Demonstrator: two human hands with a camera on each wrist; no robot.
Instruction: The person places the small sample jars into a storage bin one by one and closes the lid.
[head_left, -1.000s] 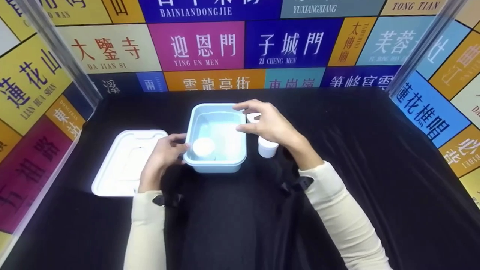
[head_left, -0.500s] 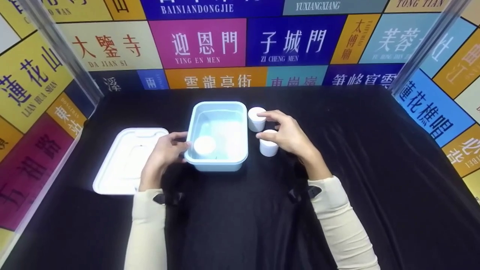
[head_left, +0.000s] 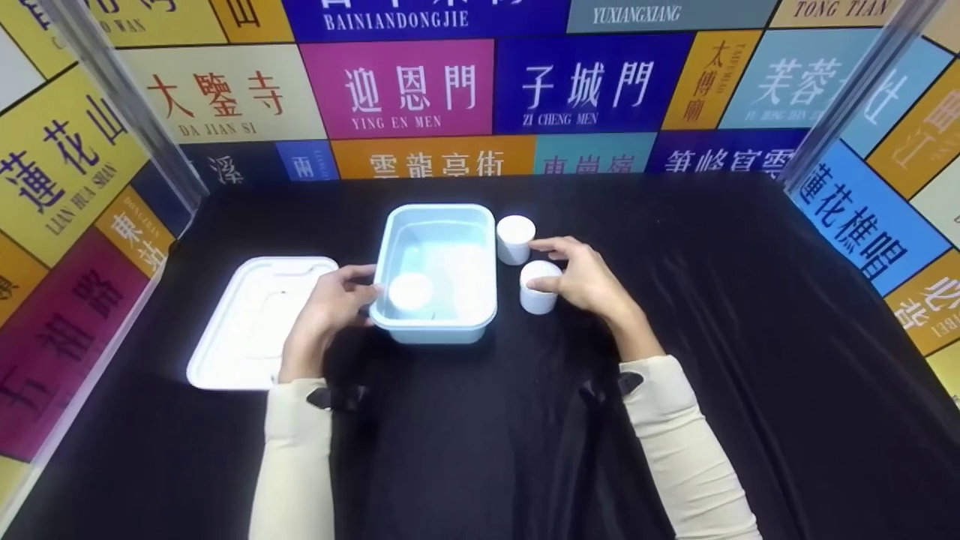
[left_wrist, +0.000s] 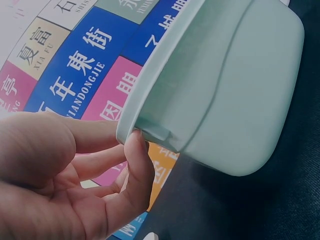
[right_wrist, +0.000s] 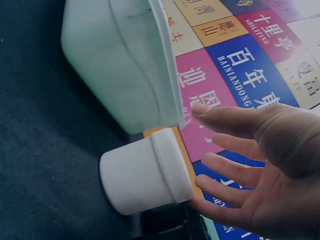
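A pale blue-green plastic box [head_left: 433, 334] stands at the middle of the black cloth. A round white lidded thing [head_left: 411, 291] lies inside it at the near left. My left hand [head_left: 334, 304] pinches the box's left rim; the left wrist view shows a finger under the rim. Two white lidded jars stand right of the box: a far jar [head_left: 516, 241] and a near jar [head_left: 538, 298]. My right hand [head_left: 589, 281] hovers spread above the near jar, its thumb over the lid. The right wrist view shows a white jar [right_wrist: 142, 172] beside the loose fingers, without a clear grip.
A white lid [head_left: 251, 330] lies flat left of the box, partly behind my left hand. Black cloth [head_left: 450, 435] covers the table. Printed panels [head_left: 397, 86] enclose the back and sides, with a clear upright post [head_left: 855, 94] at the right corner.
My right hand has moved from above the box's right edge, rightward and toward me, to over the near jar. My left hand stays at the box's rim.
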